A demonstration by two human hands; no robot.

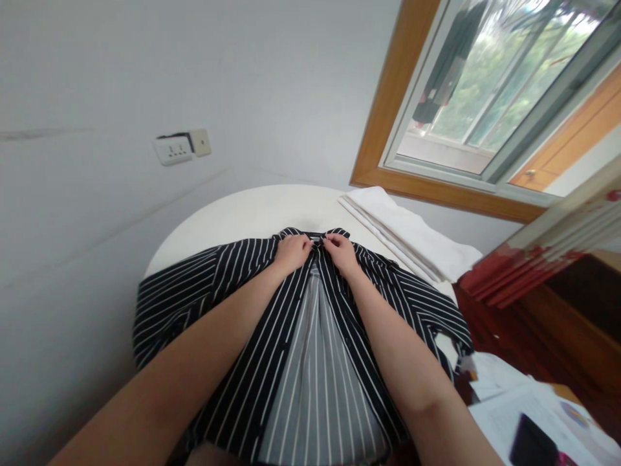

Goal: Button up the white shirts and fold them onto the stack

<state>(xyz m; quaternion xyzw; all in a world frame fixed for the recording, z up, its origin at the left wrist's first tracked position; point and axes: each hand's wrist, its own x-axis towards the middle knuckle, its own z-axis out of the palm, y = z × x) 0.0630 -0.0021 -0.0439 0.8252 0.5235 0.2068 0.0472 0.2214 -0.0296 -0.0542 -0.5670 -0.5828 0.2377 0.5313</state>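
Observation:
A black shirt with white stripes [272, 349] is spread front up, its sleeves reaching out to both sides. Its front hangs apart below the collar, so the grey striped inside of the back shows between the two edges. My left hand [292, 252] pinches the left front edge just under the collar. Close beside it, my right hand [341, 251] grips the right front edge at the same height. Both hands have their fingers closed, and the fingertips nearly meet at the neck opening. Whether a button sits between the fingers is too small to tell.
The shirt lies on a round white table [252, 210] against a wall with a socket [173, 149]. Folded white cloth [412, 230] rests at the table's right edge. Papers [543, 414] and a dark phone [533, 443] are at lower right, near a red-and-white curtain [528, 272].

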